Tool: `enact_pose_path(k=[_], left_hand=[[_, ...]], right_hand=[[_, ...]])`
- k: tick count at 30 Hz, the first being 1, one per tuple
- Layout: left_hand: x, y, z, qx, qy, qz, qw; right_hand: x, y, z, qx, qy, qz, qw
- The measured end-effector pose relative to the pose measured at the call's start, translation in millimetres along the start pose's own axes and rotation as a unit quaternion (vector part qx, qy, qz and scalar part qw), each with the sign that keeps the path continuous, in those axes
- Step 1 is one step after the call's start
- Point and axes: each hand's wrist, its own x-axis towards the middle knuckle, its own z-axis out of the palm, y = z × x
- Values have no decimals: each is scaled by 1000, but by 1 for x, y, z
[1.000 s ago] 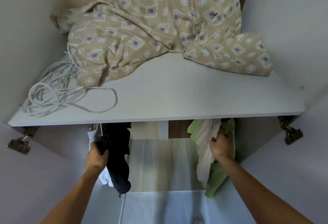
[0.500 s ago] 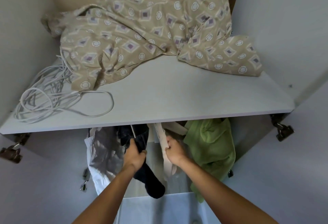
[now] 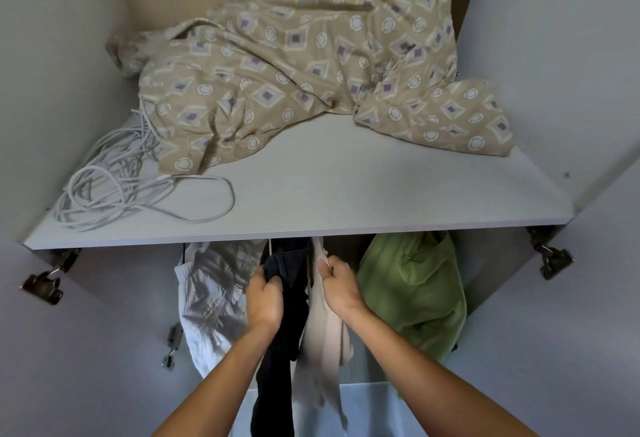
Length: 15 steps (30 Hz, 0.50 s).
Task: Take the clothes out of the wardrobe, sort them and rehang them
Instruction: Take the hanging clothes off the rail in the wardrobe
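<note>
left hand: fingers curled round the dark garment just under the shelf, holding it.
right hand: pinches the top of the beige garment, thumb up against the cloth.
hands: close together, side by side, near the middle of the wardrobe.
dark garment: hangs down between the two forearms, touching the beige garment on its right.
white garment: hangs left of the left hand.
green garment: hangs right of the right hand.
shelf: above the clothes; a patterned tan sheet is piled at its far side, a coiled white cable on its left.
</note>
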Motion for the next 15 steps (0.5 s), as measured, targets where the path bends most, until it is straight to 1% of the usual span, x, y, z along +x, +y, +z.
enact_pose_path(k=[3,8,11,15], left_hand=[[-10,9,-5,9,0,35,999],[-31,2,-32,39,-7,97,994],[-44,-8,-49,34,-15,116,993],[-64,-30,-68,14,-19,95,995]], right_hand=[[-11,-5,-1,-8,10,-34,999],[-48,-1,-2,35,42,-90,994],[-70,8,4,46,41,-87,994],[-96,8,17,52,22,-60,997]])
